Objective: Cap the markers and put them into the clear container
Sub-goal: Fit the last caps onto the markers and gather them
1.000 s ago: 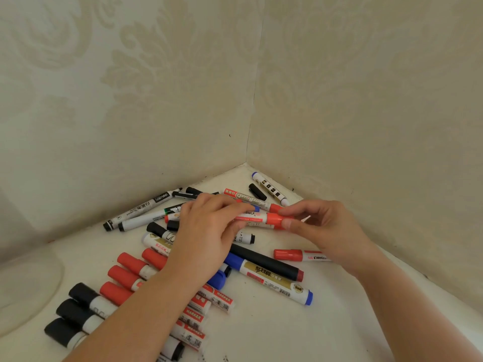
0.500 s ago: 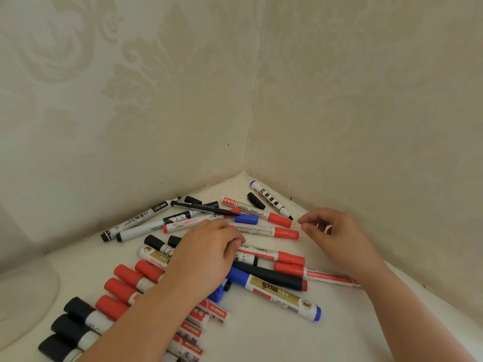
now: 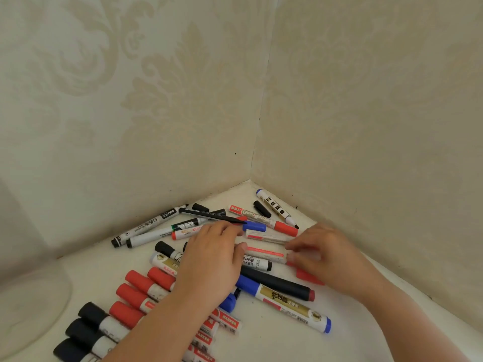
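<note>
At the far left edge of the white tabletop (image 3: 274, 343) stands the clear, rounded plastic container (image 3: 31, 304); only part of its curved wall shows, faint and glassy, and nothing can be seen inside it. All the markers lie outside it, scattered across the corner where two walls of cream damask-patterned wallpaper (image 3: 156, 100) meet.

Nearest the container sits a row of stubby cylindrical markers with matte black caps (image 3: 91, 313) and, beside them, a row with smooth red caps (image 3: 136, 279), all with white labelled barrels. Toward the corner lie long slim white markers with black ends (image 3: 146, 226), a thin black pen (image 3: 209, 215) crossing them, a loose black cap (image 3: 262, 209) and an uncapped white marker with a blue end (image 3: 275, 209). In front of the hands rest a thick black marker with a dark red end (image 3: 279, 284) and a fat blue-capped marker with a gold label (image 3: 285, 305).

The left hand (image 3: 211, 262) lies palm down over the middle of the pile, fingers curled loosely on the markers; whether they grip one cannot be told. The right hand (image 3: 326, 257) is blurred, its fingertips close together at the end of a slim white marker with a red stripe (image 3: 265, 253), apparently pinching it, though the blur hides the contact.
</note>
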`<state>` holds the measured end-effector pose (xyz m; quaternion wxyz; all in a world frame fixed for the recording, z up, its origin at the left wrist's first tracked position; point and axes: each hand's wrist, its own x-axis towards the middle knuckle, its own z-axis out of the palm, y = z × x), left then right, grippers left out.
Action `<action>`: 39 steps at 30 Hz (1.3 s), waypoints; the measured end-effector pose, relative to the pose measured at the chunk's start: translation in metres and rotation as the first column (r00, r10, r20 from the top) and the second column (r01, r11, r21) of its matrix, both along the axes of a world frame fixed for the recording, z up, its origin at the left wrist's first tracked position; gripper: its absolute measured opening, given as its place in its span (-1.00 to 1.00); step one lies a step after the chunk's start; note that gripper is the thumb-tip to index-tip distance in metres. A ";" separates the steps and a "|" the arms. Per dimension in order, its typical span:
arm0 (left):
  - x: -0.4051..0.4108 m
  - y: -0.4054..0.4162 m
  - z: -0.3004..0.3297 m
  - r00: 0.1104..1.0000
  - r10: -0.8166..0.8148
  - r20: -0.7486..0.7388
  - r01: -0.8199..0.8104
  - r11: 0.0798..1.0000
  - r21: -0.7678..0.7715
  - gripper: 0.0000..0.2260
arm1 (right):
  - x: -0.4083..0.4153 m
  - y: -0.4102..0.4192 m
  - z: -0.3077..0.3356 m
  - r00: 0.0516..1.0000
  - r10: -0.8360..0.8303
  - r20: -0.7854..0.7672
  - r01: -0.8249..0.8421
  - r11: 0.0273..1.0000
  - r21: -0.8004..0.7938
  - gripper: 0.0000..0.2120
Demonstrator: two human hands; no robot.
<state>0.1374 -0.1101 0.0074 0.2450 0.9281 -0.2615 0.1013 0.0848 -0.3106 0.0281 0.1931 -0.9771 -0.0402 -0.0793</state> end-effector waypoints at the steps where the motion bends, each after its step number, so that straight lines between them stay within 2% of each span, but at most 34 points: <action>1: 0.000 0.000 0.000 1.000 0.008 -0.004 -0.008 1.000 0.006 -0.69 | 0.000 -0.002 0.002 0.998 -0.038 0.040 0.036 0.998 0.049 -0.88; 4: -0.004 -0.005 0.001 0.996 -0.069 -0.051 0.065 0.995 -0.071 -0.72 | 0.004 0.005 -0.001 0.990 -0.043 0.136 0.034 0.997 0.067 -0.86; 8: -0.015 -0.016 0.001 0.979 -0.198 -0.052 0.191 0.975 -0.117 -0.73 | 0.005 0.018 -0.010 0.994 0.105 0.014 -0.104 0.993 -0.047 -0.72; 12: -0.010 -0.013 0.002 0.996 -0.086 0.013 0.086 0.996 -0.039 -0.72 | 0.001 0.007 -0.003 0.999 -0.010 -0.030 0.008 0.998 -0.056 -0.79; 15: -0.005 -0.008 0.001 1.000 0.017 -0.012 -0.016 0.998 0.068 -0.70 | 0.002 0.006 -0.002 0.994 -0.099 0.051 0.100 0.995 -0.014 -0.86; 16: -0.006 -0.009 0.001 0.999 0.019 -0.047 -0.016 0.997 0.073 -0.70 | 0.005 0.008 -0.001 0.991 -0.100 0.094 0.100 0.995 -0.005 -0.87; 18: -0.009 -0.012 0.000 0.996 -0.024 -0.089 0.027 0.999 0.031 -0.70 | 0.013 0.016 -0.003 0.992 -0.045 0.115 0.050 0.998 -0.045 -0.77; 20: -0.013 -0.016 0.000 0.992 -0.071 -0.102 0.067 0.997 -0.038 -0.72 | 0.021 0.024 -0.006 0.999 0.025 0.047 -0.019 0.992 -0.123 -0.64; 22: -0.015 -0.017 0.001 0.991 -0.084 -0.102 0.078 0.995 -0.069 -0.74 | 0.023 0.027 -0.009 0.999 0.035 0.018 -0.031 0.983 -0.182 -0.60; 25: -0.009 -0.012 0.002 0.997 -0.040 -0.060 0.037 0.999 -0.040 -0.74 | 0.015 0.020 -0.003 0.988 -0.096 0.121 0.115 0.981 -0.157 -0.68; 29: 0.004 -0.001 0.005 0.992 0.118 -0.035 -0.118 0.993 0.018 -0.71 | 0.007 0.005 0.002 0.937 -0.268 0.222 0.311 0.932 -0.188 -0.76; 32: 0.011 0.006 0.004 0.977 0.211 -0.015 -0.209 0.975 0.076 -0.68 | 0.009 0.007 -0.002 0.954 -0.229 0.194 0.256 0.959 -0.125 -0.76; 35: 0.015 0.011 0.001 0.974 0.227 -0.029 -0.223 0.971 0.090 -0.67 | 0.010 0.012 -0.007 0.981 -0.162 0.110 0.177 0.973 -0.149 -0.74; 37: 0.015 0.012 0.000 0.976 0.216 -0.040 -0.212 0.973 0.090 -0.67 | 0.009 0.006 -0.005 0.964 -0.241 0.113 0.257 0.954 -0.154 -0.76; 39: 0.013 0.011 0.000 0.979 0.201 -0.031 -0.198 0.975 0.098 -0.68 | 0.009 -0.001 0.001 0.935 -0.326 0.137 0.340 0.936 -0.092 -0.79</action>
